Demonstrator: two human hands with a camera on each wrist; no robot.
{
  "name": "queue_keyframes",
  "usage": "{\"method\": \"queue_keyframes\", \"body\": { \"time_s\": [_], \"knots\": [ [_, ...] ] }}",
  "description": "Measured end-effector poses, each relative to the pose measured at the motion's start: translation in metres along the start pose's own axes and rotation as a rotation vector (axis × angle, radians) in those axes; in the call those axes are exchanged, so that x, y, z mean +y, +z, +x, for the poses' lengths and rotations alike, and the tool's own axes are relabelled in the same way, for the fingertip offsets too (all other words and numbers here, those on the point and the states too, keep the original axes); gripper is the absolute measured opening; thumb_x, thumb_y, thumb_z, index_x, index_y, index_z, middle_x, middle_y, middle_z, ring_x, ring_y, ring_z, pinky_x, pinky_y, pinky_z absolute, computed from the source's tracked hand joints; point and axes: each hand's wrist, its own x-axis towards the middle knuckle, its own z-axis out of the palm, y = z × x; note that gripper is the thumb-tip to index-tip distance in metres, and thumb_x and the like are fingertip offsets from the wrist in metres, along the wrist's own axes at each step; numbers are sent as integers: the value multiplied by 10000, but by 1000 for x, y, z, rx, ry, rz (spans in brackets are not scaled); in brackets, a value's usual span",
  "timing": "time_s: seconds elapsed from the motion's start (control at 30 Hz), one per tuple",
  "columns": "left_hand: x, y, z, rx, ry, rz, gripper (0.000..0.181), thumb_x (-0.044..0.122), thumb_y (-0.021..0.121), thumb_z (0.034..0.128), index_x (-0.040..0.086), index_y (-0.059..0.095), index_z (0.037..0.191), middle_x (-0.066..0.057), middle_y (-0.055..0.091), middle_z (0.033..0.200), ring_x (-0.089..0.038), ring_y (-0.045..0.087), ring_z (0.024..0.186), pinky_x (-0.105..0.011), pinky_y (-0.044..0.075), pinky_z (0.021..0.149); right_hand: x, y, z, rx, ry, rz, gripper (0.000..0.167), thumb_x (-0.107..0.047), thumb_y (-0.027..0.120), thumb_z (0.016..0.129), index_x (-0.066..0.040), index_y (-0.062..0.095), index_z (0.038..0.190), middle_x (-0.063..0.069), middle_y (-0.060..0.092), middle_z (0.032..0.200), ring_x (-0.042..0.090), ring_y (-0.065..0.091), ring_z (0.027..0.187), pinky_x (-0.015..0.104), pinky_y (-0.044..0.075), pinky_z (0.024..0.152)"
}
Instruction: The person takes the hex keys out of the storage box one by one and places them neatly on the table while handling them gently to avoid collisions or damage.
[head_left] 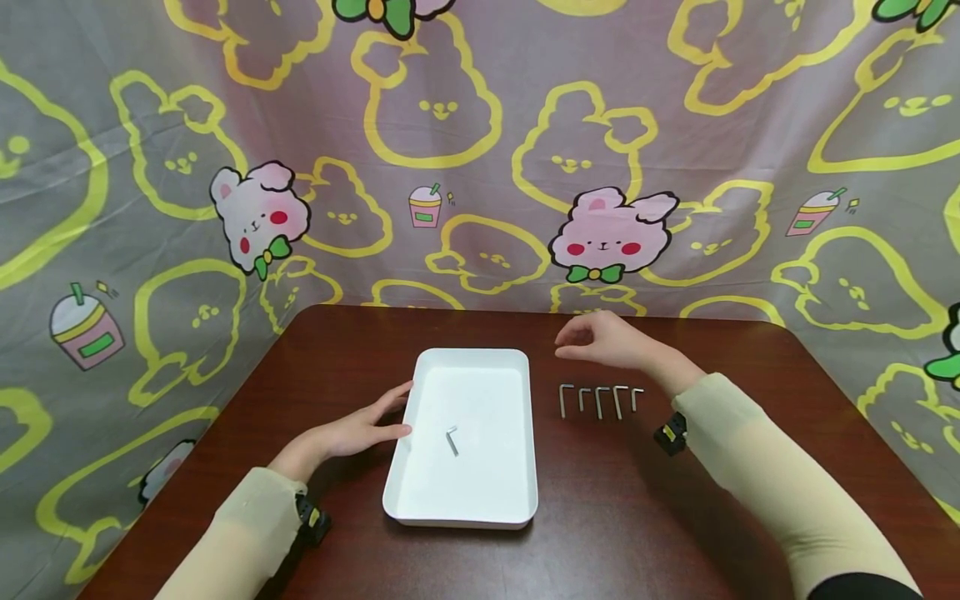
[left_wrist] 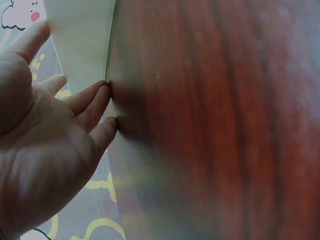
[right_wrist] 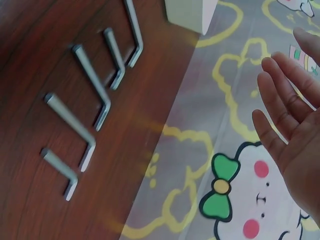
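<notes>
A white rectangular tray point(head_left: 487, 492) lies on the dark wooden table, with a single hex key point(head_left: 452, 442) inside it, left of its middle. At the tray's left side is my left hand point(head_left: 367, 425), its thumb and fingers spread and touching the rim. In the left wrist view the left hand point(left_wrist: 55, 120) has its fingertips against the table. My right hand point(head_left: 607, 340) hovers beyond a row of several hex keys point(head_left: 599, 403), fingers loosely bent and holding nothing. Those L-shaped keys point(right_wrist: 92, 75) also show in the right wrist view, apart from the right hand point(right_wrist: 295, 110).
The brown table point(head_left: 600, 533) runs back to a grey cloth point(head_left: 480, 192) with yellow bear outlines and rabbit faces. This cloth hangs behind the table and along both sides. A corner of the tray point(right_wrist: 190, 15) shows at the top of the right wrist view.
</notes>
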Motion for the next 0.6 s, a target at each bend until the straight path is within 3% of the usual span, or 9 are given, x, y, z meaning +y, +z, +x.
{"method": "queue_keyframes", "body": {
  "time_s": [0.4,0.6],
  "knots": [
    [1,0,0,5,-11,8,807,309,610,966,163,90,1567,-202,220,1557,-368,198,1419,-604,171,1083,-26,15,26,-50,-8,42,298,-297,771,848,-100,711,1064,-41,662,882,150,605,830,353,499,775],
    [1,-1,-1,4,-30,1,808,319,609,965,174,91,1568,-206,227,1552,-372,201,1417,-609,170,1081,-41,24,39,-92,-22,34,353,-305,798,821,-110,705,1101,-40,671,958,136,612,877,338,503,803]
  ]
}}
